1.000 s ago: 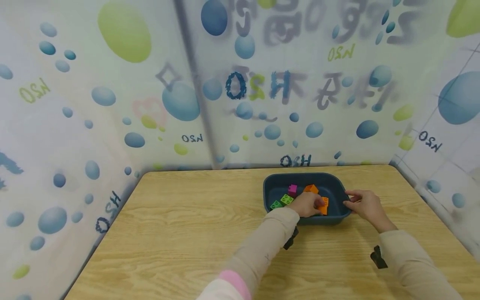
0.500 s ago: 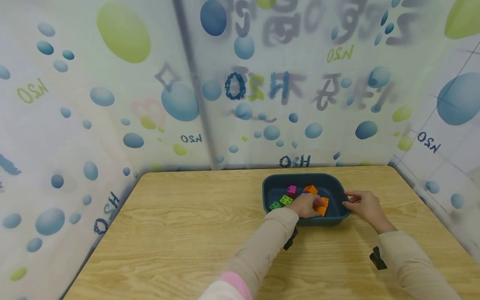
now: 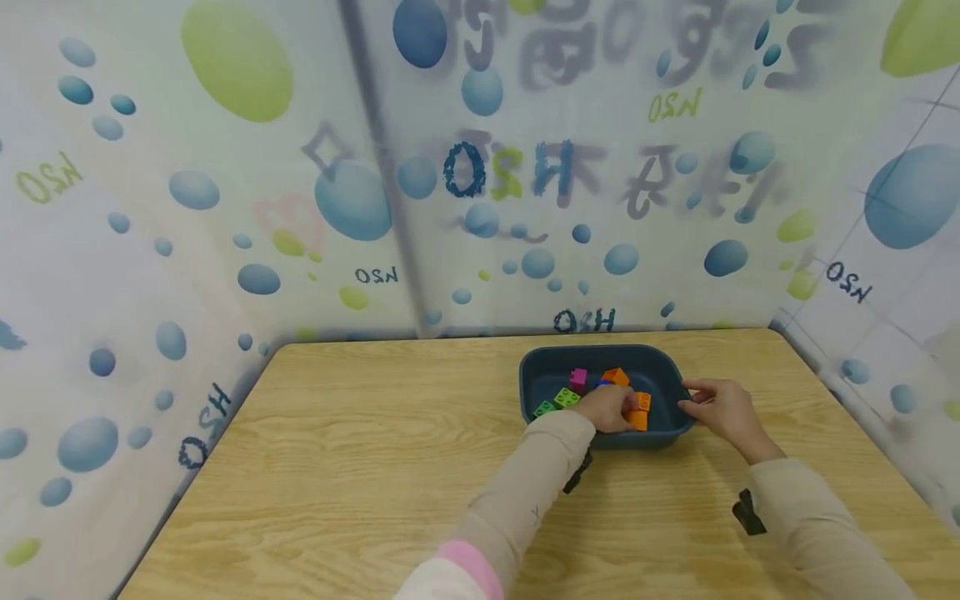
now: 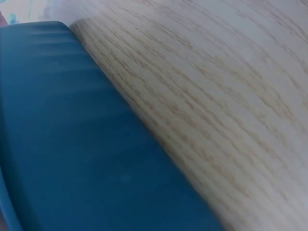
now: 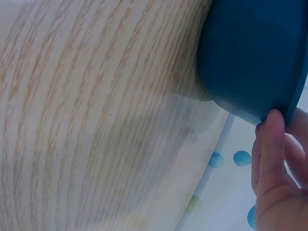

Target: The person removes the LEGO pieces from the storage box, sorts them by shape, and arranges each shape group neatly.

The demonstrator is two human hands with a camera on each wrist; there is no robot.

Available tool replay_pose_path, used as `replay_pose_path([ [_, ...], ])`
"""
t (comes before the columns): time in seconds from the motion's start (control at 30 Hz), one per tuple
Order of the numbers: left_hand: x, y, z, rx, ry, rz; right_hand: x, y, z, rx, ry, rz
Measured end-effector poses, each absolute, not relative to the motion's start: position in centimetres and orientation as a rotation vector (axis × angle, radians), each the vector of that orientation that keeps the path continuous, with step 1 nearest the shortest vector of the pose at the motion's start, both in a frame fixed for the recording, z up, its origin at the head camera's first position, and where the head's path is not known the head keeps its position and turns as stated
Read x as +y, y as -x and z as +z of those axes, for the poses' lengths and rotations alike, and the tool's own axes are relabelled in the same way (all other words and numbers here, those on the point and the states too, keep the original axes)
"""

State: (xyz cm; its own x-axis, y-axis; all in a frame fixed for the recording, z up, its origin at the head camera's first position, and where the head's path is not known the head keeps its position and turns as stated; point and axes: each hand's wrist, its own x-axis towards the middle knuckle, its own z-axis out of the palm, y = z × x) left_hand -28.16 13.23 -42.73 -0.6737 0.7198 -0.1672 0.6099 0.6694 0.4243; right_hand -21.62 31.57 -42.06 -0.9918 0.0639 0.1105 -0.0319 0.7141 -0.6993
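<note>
A dark blue plastic bin (image 3: 558,358) holding toy building bricks stands on the table. My left hand (image 3: 606,407) reaches down into it from the front, thumb and fingers around an orange brick (image 3: 639,417). My right hand (image 3: 723,408) pinches the bin's right end at the rim; in the right wrist view its fingers (image 5: 273,149) lie against the outer wall. To the left of my left hand sit a magenta brick (image 3: 577,380), a light green brick (image 3: 567,397) and a green brick (image 3: 544,408). Another orange brick (image 3: 617,377) and a partly hidden blue one (image 3: 602,384) lie behind it.
The wooden table (image 3: 360,433) reaches back to a wall covering (image 3: 487,250) printed with blue and green drops. The left wrist view is mostly filled by the bin's outer wall (image 4: 72,120). Dark straps hang under both cuffs.
The head view has shifted slightly, so everything sits a little further left. The left hand has stayed in the bin by the orange brick, and the right hand has stayed on the rim.
</note>
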Motion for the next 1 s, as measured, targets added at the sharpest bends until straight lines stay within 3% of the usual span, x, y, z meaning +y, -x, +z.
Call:
replay_pose_path([
  [1.0,13.55,28.61,-43.41,2.529,-1.011,0.508,31.57,21.51,-41.94,-2.801,0.047,1.206],
])
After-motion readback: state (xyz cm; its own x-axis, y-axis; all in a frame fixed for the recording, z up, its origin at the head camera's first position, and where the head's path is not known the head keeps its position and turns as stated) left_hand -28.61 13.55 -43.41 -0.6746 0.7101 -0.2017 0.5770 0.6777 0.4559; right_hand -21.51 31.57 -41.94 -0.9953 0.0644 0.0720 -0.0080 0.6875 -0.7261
